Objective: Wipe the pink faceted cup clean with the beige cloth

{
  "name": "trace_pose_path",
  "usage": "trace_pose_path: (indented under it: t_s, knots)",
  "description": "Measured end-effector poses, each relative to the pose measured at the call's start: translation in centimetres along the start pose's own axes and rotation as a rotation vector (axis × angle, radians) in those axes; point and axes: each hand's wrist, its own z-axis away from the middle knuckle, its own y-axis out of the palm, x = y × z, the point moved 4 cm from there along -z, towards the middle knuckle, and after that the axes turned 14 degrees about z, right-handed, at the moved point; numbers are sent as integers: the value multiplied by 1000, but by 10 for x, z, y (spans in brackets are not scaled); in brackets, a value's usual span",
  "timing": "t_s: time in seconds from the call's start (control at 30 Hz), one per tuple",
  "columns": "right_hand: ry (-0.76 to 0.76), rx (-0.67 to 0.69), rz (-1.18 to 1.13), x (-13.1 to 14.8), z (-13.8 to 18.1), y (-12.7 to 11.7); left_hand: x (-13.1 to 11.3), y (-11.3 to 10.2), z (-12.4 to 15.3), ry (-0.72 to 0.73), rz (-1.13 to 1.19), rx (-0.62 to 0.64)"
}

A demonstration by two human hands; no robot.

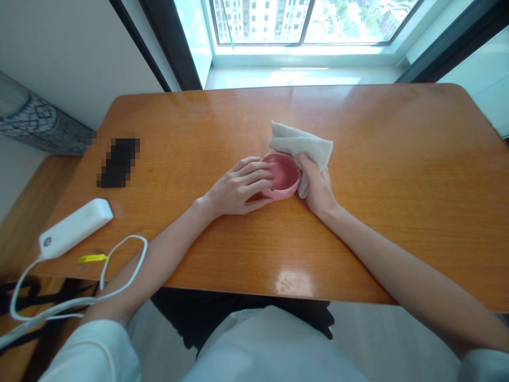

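Note:
A small pink bowl (287, 172) is at the middle of the wooden table, its hollow facing up toward me. My left hand (248, 185) grips its left side, fingers over the rim and thumb low along the near edge. In my right hand (318, 185) is a folded, pale grey cloth (302, 144), pinched under the thumb. The cloth touches or nearly touches the bowl's right side, and part of it hangs below my fingers. Most of my right fingers are hidden behind the cloth.
A white power strip (75, 228) lies at the table's left, its white cable (131, 286) looping by my left forearm with a yellow tag (93, 259). Behind it is a blurred-out dark object (118, 163). The wooden table (397, 185) ends at a window (302, 24).

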Motion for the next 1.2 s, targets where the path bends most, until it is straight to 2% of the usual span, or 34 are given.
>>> trace_pose_path:
  t_s: [0.13,0.4,0.53,0.7,0.8,0.97,1.1,1.2]
  knots:
    - [16,-17,52,-6,-1,-1,-12,9,-4,44,-125,-43]
    - [-88,55,138,5,2,3,-27,24,-13,-135,-259,-115]
    - [-113,56,165,7,1,4,-27,26,-15,-214,-209,-108]
    - [-92,59,97,2,1,3,-18,16,-12,-169,-6,-40]
    - [-74,59,78,-1,0,2,-14,11,-9,-126,89,-48]
    - [-89,60,96,0,0,2,-20,17,-8,-145,17,-107]
    - [-95,52,95,1,0,2,-24,27,-12,-175,-20,-103]
    - [-85,50,97,-2,-1,2,-23,26,-13,-180,34,-89]
